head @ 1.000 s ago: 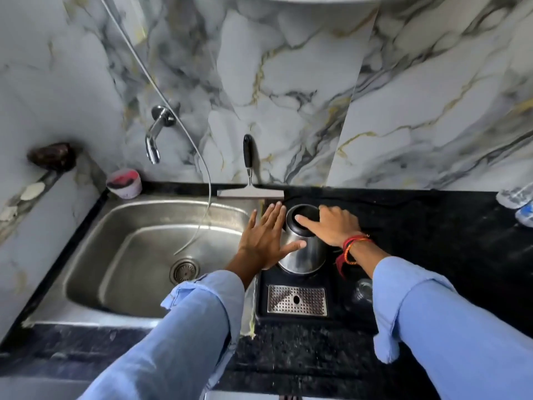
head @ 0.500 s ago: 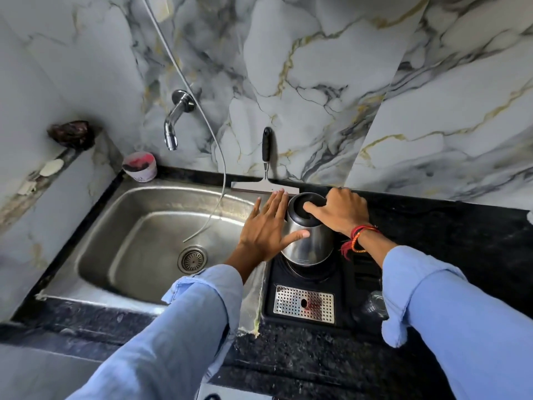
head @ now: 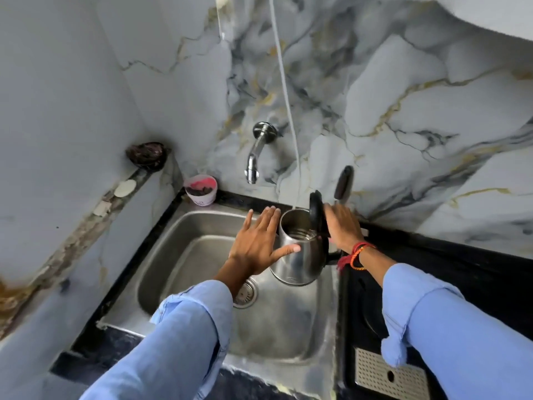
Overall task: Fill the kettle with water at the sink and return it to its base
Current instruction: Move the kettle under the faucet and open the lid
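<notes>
The steel kettle (head: pixel 300 264) hangs tilted over the right part of the steel sink (head: pixel 184 255), and its black lid (head: pixel 315 215) stands open. My right hand (head: pixel 341 226) grips the kettle's handle from the right. With fingers spread, my left hand (head: pixel 256 241) lies flat against the kettle's left side, thumb on the steel. The wall tap (head: pixel 255 160) is behind and to the left of the kettle, and no water shows from it. The black base tray (head: pixel 366 307) sits on the counter right of the sink, partly hidden by my right sleeve.
A thin white hose (head: pixel 284 82) hangs down the marble wall toward the kettle. A black squeegee handle (head: pixel 343 183) leans behind my right hand. A pink-and-white cup (head: pixel 201 189) stands at the sink's back left corner. The tray's metal drip grate (head: pixel 386 376) lies at the front right.
The kettle has come up off its base and moved left over the sink. Its lid now stands open. Both hands moved with it, and my view turned left.
</notes>
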### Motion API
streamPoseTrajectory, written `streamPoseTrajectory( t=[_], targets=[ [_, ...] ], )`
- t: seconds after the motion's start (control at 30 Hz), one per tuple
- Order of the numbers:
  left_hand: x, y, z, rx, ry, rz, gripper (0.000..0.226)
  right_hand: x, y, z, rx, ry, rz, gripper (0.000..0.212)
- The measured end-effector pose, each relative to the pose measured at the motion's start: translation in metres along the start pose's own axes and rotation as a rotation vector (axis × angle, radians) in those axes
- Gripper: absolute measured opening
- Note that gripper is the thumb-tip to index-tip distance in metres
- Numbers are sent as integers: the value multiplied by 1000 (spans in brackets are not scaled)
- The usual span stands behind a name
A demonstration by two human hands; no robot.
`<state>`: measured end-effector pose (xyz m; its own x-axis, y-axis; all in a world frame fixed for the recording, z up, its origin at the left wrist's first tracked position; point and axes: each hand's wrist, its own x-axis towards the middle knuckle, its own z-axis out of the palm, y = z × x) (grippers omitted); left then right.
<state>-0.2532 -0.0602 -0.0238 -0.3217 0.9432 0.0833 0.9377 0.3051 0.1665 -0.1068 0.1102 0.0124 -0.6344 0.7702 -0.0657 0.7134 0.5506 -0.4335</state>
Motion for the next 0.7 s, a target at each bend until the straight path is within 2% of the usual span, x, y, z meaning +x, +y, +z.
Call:
streamPoseTrajectory(
  t=[0.1,0.17,0.2,0.27,0.33,0.43,0.53,0.63,0.7],
  targets=[
    [5,-53,2,-5,-26,-38,111,29,-34,28,154,-106,75,27],
    [13,-84,4,-15,-49,-64,110,50,-54,45,240,-62,80,21],
    [18,-94,3,-29,-46,-84,108,56,-64,51,244,-25,75,28],
    [31,-110,-3,-83,-8,-148,100,64,-83,56,274,-14,59,63],
    [51,-118,-12,-115,69,-189,88,79,-94,65,385,-9,139,79],
    [83,-110,-25,-94,135,-200,75,93,-102,74,547,-11,256,82],
    [106,-98,-31,-63,134,-245,71,103,-105,76,673,30,324,78],
    [113,-92,-31,-67,132,-332,70,103,-106,74,675,81,202,73],
    [116,-92,-30,-91,147,-308,63,101,-104,74,651,110,161,74]
  ],
)
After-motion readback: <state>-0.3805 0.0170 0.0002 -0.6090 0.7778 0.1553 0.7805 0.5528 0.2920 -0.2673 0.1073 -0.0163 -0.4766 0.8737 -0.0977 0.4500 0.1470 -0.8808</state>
